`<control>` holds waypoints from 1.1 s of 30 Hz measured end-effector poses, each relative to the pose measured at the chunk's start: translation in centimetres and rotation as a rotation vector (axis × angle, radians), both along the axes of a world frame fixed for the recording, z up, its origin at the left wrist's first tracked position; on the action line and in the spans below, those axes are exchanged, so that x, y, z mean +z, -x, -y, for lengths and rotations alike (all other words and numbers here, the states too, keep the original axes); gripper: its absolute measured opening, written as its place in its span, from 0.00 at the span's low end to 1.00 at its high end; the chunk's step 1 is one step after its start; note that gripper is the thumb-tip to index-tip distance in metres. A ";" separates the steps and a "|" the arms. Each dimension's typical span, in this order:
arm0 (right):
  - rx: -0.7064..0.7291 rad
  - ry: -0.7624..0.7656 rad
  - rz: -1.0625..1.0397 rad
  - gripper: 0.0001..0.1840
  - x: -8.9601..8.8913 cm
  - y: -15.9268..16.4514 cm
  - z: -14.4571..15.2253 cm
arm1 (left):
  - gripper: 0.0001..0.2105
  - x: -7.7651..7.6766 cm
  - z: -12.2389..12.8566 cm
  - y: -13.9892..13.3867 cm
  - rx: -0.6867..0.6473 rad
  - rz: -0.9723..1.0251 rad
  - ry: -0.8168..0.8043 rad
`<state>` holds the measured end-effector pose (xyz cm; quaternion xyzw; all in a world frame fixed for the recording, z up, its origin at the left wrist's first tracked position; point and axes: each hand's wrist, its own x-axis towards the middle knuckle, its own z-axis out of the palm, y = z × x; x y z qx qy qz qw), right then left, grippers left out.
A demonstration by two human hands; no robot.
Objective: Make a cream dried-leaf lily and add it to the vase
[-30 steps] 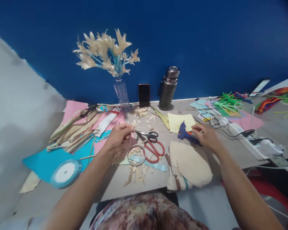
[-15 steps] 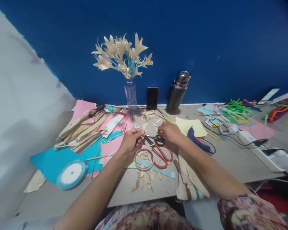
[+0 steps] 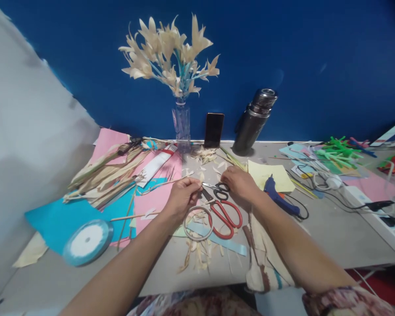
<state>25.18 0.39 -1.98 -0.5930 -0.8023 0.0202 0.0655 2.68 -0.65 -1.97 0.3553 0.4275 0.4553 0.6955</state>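
Observation:
My left hand [image 3: 184, 193] is closed in a pinch, with a small pale petal of dried husk [image 3: 202, 176] at its fingertips. To the right, my right hand [image 3: 238, 181] rests low over the table with its fingers curled together; whatever is under them is hidden. Black-handled scissors [image 3: 221, 191] lie between the hands, close to the right fingers. Just in front are large red-handled scissors [image 3: 228, 213], beside a pale ring-shaped roll [image 3: 198, 224]. Husk scraps [image 3: 199, 254] and a light blue ribbon strip [image 3: 230, 245] lie nearer me.
Husk flowers [image 3: 167, 48] stand in a clear bottle [image 3: 183, 127] at the back, beside a phone [image 3: 214, 130] and a leaning flask [image 3: 255, 123]. A ribbon spool [image 3: 87, 241] and husk strips [image 3: 108, 180] lie left. Right are a blue glue gun [image 3: 278, 197] and a power strip [image 3: 375, 219].
My view has shifted slightly, so the table things look larger and spread outward. The left hand keeps its pinch. The right hand stays curled beside the black scissors.

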 end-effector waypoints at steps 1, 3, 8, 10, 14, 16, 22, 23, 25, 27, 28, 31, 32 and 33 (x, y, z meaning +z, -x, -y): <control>0.017 0.008 0.015 0.12 0.1 -0.2 0.1 | 0.10 -0.1 0.0 0.0 -0.001 -0.011 -0.005; 0.043 0.024 0.037 0.13 0.3 -0.4 0.3 | 0.10 -0.2 0.0 -0.1 -0.001 -0.022 -0.009; 0.003 0.022 0.030 0.12 0.5 -0.4 0.1 | 0.09 -0.4 0.1 -0.2 0.008 -0.023 -0.025; -0.033 0.020 -0.037 0.11 0.4 -0.2 -0.1 | 0.09 -0.4 0.1 -0.2 0.009 -0.028 -0.030; -0.139 0.090 -0.670 0.10 0.4 0.8 0.2 | 0.09 -0.5 0.0 -0.2 0.001 -0.014 -0.021; -0.175 0.228 -1.165 0.12 0.5 1.9 0.8 | 0.08 -0.6 0.1 -0.3 -0.002 -0.010 -0.017; -0.216 0.572 -1.817 0.20 0.8 5.4 2.0 | 0.09 -0.6 0.5 -0.7 -0.008 -0.017 -0.017; -0.232 0.567 -1.835 0.21 0.8 5.7 2.1 | 0.09 -0.6 0.6 -0.7 -0.004 -0.019 -0.021; -0.260 0.547 -1.856 0.21 0.7 6.1 2.1 | 0.09 -0.6 0.6 -0.8 0.005 -0.032 -0.029; -0.289 0.530 -1.865 0.21 0.6 6.3 2.0 | 0.09 -0.5 0.7 -0.9 0.016 -0.045 -0.038; -0.301 0.522 -1.865 0.21 0.5 6.3 2.0 | 0.08 -0.5 0.7 -0.9 0.025 -0.051 -0.040; -0.319 0.506 -1.846 0.20 0.3 6.3 2.0 | 0.08 -0.5 0.8 -1.0 0.038 -0.064 -0.039; -0.320 0.500 -1.837 0.20 0.3 6.3 2.0 | 0.08 -0.5 0.8 -1.0 0.037 -0.067 -0.038; -0.317 0.491 -1.825 0.20 0.2 6.3 2.1 | 0.08 -0.5 0.8 -1.0 0.035 -0.068 -0.037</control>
